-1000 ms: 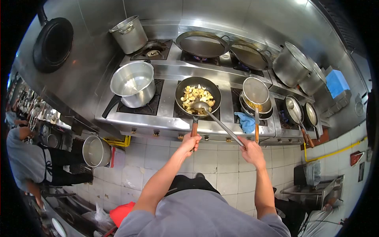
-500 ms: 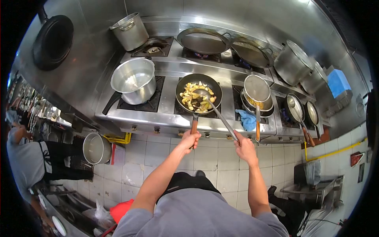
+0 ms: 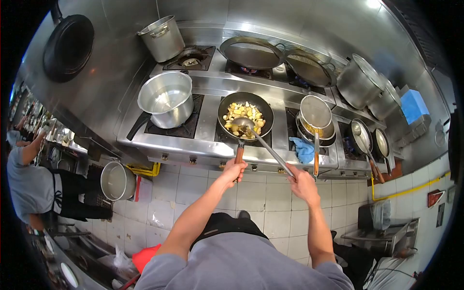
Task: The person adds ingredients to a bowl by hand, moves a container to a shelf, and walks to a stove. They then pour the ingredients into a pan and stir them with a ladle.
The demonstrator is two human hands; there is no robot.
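A dark frying pan (image 3: 267, 107) with a wooden-coloured handle sits on a front burner. Chopped pale yellow and brown food pieces (image 3: 245, 110) lie heaped in it. My left hand (image 3: 233, 173) is closed round the pan's handle. In my right hand (image 3: 303, 185) is the long grey handle of a metal ladle (image 3: 273, 153). Its round bowl rests among the food at the pan's near side, partly covering some pieces.
Left of the pan stands a large aluminium pot (image 3: 166, 99). A strainer (image 3: 316, 112) over another pan and a blue cloth (image 3: 303, 150) are to the right. Wide pans (image 3: 253, 53) occupy the back burners. At far left stands another person (image 3: 36, 179).
The ladle's bowl has moved toward me, to the pan's near side, and the food has shifted. Both hands keep their holds. The person at left has raised an arm.
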